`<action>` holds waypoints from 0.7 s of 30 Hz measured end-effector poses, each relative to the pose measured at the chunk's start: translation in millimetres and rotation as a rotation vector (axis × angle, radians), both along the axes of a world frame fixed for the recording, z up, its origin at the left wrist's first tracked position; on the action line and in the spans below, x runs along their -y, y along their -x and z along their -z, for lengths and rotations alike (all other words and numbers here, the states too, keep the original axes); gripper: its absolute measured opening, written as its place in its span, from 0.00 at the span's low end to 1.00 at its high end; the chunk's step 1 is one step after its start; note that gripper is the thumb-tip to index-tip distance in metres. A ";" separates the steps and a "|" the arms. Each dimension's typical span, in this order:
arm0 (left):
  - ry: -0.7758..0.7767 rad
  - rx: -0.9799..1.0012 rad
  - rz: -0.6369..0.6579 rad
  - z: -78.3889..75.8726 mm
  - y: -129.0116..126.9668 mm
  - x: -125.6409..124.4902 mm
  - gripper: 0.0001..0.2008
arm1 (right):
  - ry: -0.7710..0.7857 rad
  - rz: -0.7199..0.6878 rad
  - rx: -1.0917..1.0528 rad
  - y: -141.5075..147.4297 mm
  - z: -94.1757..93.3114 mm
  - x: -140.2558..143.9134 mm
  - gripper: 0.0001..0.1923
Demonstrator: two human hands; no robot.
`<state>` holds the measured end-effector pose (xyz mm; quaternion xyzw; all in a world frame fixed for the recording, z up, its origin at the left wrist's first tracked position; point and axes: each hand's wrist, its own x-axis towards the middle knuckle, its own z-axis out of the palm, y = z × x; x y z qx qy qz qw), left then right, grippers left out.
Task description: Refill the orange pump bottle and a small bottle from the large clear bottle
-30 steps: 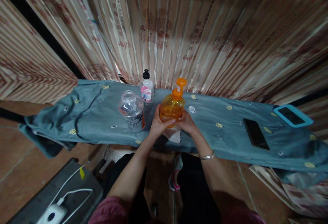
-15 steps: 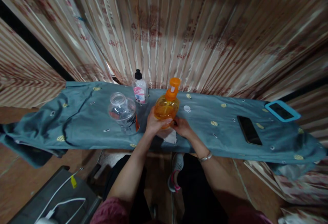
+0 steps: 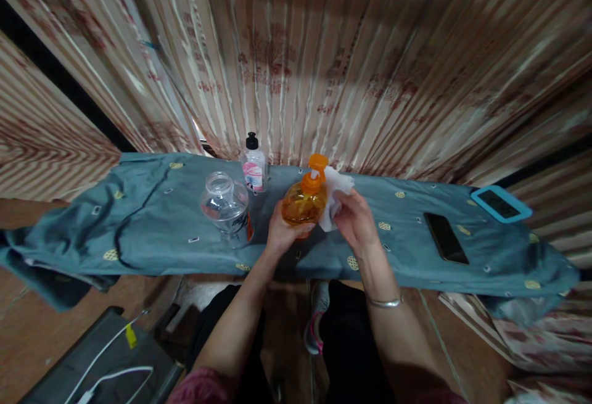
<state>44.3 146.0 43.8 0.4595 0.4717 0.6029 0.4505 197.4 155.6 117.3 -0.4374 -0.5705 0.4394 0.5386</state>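
1. While the left hand [image 3: 283, 231] gripped the amber pump bottle [image 3: 304, 206] low around its body, the right hand [image 3: 355, 219] held a crumpled white tissue [image 3: 332, 203] at the bottle's right side.
2. That bottle was at the centre of the frame, over the cloth-covered table [image 3: 157, 225]; I could not tell whether its base touched the cloth.
3. It looked like wiping to me: a firm low grip, the tissue spread flat along the curve, and no knocks to the orange pump head [image 3: 317, 166] would have served best.
4. I saw no label on the bottle's visible side.
5. Left of centre, a clear jar [image 3: 226, 206] bore dark slanted lettering, and a black-capped bottle [image 3: 253, 166] a pink-and-white label; I could read neither.
6. At the frame's right, a phone [image 3: 446, 237] and a blue-framed tablet [image 3: 501, 203] showed no legible writing.
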 end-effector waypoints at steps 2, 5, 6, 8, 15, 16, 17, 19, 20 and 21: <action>-0.008 -0.027 -0.012 -0.8 1.1 1.4 0.39 | -0.070 0.006 -0.006 16.3 -9.4 13.1 0.22; -0.002 -0.097 -0.052 -0.2 3.3 1.5 0.37 | -0.113 0.026 0.026 33.9 1.0 22.5 0.28; 0.001 -0.108 -0.056 0.6 4.0 0.9 0.37 | -0.103 0.026 0.020 37.2 10.1 21.9 0.31; -0.002 -0.106 -0.055 2.8 4.7 -0.6 0.38 | -0.044 0.008 -0.023 40.8 32.9 16.5 0.33; -0.012 -0.092 -0.036 5.9 5.5 -1.9 0.40 | 0.175 -0.135 -0.240 33.9 65.1 3.2 0.33; -0.011 -0.087 -0.026 5.8 5.8 -1.2 0.39 | 0.176 -0.137 -0.274 31.3 58.0 3.4 0.34; -0.012 -0.079 -0.015 5.9 6.1 -0.5 0.39 | 0.169 -0.133 -0.306 28.7 49.4 3.2 0.34; -0.011 -0.062 0.019 6.7 6.7 0.5 0.39 | 0.141 -0.116 -0.366 25.4 32.8 -0.3 0.34; -0.008 -0.058 0.037 7.5 7.0 0.8 0.40 | 0.134 -0.112 -0.387 25.3 27.2 -3.8 0.33; -0.005 -0.061 0.048 8.3 7.2 0.7 0.40 | 0.143 -0.112 -0.401 26.2 24.7 -8.0 0.32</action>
